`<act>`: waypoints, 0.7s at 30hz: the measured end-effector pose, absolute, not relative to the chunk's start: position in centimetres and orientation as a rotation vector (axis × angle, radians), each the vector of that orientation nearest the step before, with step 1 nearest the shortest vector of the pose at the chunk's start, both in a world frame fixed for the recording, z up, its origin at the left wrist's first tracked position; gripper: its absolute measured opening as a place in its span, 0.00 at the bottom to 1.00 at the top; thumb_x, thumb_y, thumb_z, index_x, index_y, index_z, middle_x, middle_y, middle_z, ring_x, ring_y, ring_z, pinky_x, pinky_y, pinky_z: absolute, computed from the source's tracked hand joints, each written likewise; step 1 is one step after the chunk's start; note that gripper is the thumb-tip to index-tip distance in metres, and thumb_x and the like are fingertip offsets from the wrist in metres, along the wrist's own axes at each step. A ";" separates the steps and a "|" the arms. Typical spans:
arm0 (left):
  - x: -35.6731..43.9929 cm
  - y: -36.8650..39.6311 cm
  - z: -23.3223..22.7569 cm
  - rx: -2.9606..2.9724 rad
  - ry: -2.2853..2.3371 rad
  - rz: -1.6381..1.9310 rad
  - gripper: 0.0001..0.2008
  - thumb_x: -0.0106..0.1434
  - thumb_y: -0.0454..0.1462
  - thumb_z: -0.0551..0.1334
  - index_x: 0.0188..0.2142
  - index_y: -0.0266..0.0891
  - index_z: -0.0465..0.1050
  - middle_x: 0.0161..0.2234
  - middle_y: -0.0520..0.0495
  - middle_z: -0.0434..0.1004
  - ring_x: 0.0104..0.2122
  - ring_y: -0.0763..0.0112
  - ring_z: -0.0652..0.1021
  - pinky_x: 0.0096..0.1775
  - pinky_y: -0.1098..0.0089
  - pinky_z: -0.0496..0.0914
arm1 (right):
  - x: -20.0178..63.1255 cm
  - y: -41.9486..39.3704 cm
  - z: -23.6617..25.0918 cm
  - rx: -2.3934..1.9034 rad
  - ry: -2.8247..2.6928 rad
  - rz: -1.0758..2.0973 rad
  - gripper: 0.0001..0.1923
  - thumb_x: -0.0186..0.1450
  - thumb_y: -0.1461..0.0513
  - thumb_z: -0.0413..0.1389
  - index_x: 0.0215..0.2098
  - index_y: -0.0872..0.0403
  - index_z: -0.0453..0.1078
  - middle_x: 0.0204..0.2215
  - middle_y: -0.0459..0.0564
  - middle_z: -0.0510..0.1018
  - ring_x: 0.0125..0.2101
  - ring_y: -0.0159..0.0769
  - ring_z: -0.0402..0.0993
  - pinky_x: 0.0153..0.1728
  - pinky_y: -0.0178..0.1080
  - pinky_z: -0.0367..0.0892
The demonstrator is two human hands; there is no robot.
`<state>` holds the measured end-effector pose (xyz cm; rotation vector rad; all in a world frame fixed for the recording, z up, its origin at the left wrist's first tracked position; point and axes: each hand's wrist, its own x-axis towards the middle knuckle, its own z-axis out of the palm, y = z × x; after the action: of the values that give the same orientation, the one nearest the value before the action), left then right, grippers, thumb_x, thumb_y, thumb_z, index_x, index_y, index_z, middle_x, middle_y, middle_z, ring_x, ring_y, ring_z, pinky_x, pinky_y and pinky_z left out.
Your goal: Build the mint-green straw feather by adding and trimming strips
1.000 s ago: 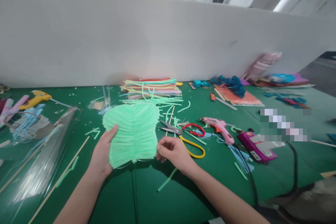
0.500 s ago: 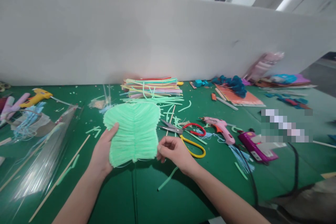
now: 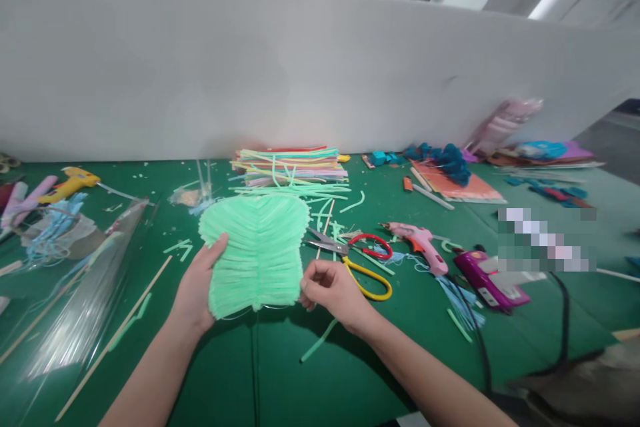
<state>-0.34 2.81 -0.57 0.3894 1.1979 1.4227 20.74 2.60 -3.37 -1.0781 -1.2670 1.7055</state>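
A light green leaf-shaped piece [image 3: 256, 252], made of rows of thin strips around a centre rib, is held up over the green table [image 3: 280, 373]. My left hand [image 3: 197, 288] grips its lower left edge, thumb on the front. My right hand [image 3: 333, 288] pinches its lower right corner with thumb and forefinger. Scissors [image 3: 353, 255] with one red and one yellow handle lie just right of my right hand. A loose green strip [image 3: 320, 341] lies on the table below my right wrist.
A stack of coloured strips [image 3: 290, 168] sits behind the piece against a white partition [image 3: 300, 67]. A pink glue gun [image 3: 419, 244] and a purple one [image 3: 487, 279] with a black cable lie to the right. A yellow glue gun [image 3: 70, 184], clear plastic wrap [image 3: 75, 307] and wooden sticks lie left.
The green piece and both hands have shifted very slightly; the grip on it is the same.
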 end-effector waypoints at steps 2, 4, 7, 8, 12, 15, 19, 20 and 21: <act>-0.4 2.8 -0.5 0.388 1.204 1.430 0.14 0.63 0.35 0.62 0.48 0.35 0.76 0.43 0.39 0.83 0.43 0.51 0.82 0.44 0.55 0.78 | 20.8 2.7 -3.2 -1.071 -1.273 1.721 0.14 0.53 0.55 0.64 0.24 0.55 0.68 0.18 0.44 0.76 0.18 0.28 0.70 0.22 0.33 0.67; -0.5 2.8 -0.5 0.389 1.209 1.428 0.14 0.63 0.35 0.62 0.48 0.35 0.76 0.43 0.39 0.83 0.43 0.51 0.82 0.44 0.55 0.78 | 20.9 2.8 -3.0 -1.066 -1.272 1.727 0.14 0.54 0.53 0.63 0.26 0.55 0.69 0.19 0.45 0.76 0.18 0.28 0.70 0.22 0.33 0.67; -0.6 2.7 -0.4 0.394 1.212 1.420 0.13 0.63 0.35 0.62 0.47 0.35 0.77 0.42 0.39 0.83 0.43 0.50 0.82 0.44 0.54 0.78 | 20.9 2.8 -2.9 -1.077 -1.265 1.715 0.14 0.54 0.53 0.63 0.27 0.55 0.69 0.18 0.43 0.75 0.18 0.27 0.69 0.21 0.32 0.66; -0.6 2.7 -0.3 0.395 1.212 1.417 0.13 0.63 0.35 0.62 0.47 0.36 0.77 0.42 0.39 0.83 0.44 0.50 0.81 0.44 0.54 0.78 | 20.9 2.8 -2.9 -1.084 -1.266 1.711 0.14 0.54 0.54 0.63 0.26 0.55 0.68 0.18 0.43 0.75 0.18 0.27 0.68 0.21 0.32 0.65; -0.5 2.8 -0.5 0.391 1.223 1.410 0.14 0.62 0.35 0.63 0.47 0.36 0.76 0.43 0.39 0.83 0.45 0.50 0.81 0.45 0.54 0.78 | 20.9 2.8 -3.1 -1.113 -1.285 1.692 0.11 0.54 0.58 0.63 0.24 0.55 0.68 0.18 0.43 0.74 0.18 0.26 0.67 0.20 0.31 0.63; -0.5 2.8 -0.7 0.382 1.253 1.424 0.15 0.61 0.36 0.64 0.48 0.36 0.75 0.44 0.39 0.83 0.46 0.51 0.80 0.46 0.56 0.77 | 20.8 2.9 -3.5 -1.128 -1.308 1.668 0.09 0.54 0.61 0.62 0.23 0.55 0.66 0.16 0.41 0.72 0.17 0.25 0.64 0.19 0.30 0.60; -0.5 2.7 -0.8 0.391 1.268 1.417 0.14 0.61 0.35 0.65 0.46 0.34 0.76 0.42 0.38 0.83 0.44 0.52 0.81 0.46 0.57 0.77 | 20.8 3.0 -3.8 -1.131 -1.340 1.650 0.08 0.53 0.64 0.61 0.22 0.55 0.65 0.15 0.40 0.70 0.16 0.24 0.62 0.18 0.29 0.58; -0.5 2.7 -0.7 0.395 1.267 1.412 0.14 0.61 0.35 0.65 0.46 0.34 0.76 0.42 0.38 0.83 0.44 0.52 0.81 0.46 0.57 0.77 | 20.8 2.9 -3.7 -1.127 -1.345 1.654 0.08 0.53 0.63 0.61 0.22 0.55 0.65 0.15 0.40 0.70 0.16 0.25 0.62 0.18 0.29 0.59; -0.6 2.7 -0.6 0.398 1.265 1.408 0.14 0.61 0.36 0.65 0.46 0.34 0.76 0.42 0.38 0.83 0.43 0.53 0.82 0.45 0.57 0.77 | 20.9 2.9 -3.7 -1.120 -1.349 1.661 0.07 0.53 0.62 0.61 0.23 0.55 0.66 0.16 0.40 0.71 0.17 0.25 0.63 0.19 0.29 0.59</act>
<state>-0.57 2.67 -0.62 0.3978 1.2646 1.4078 20.87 2.93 -3.68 -1.1201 -1.3495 1.6605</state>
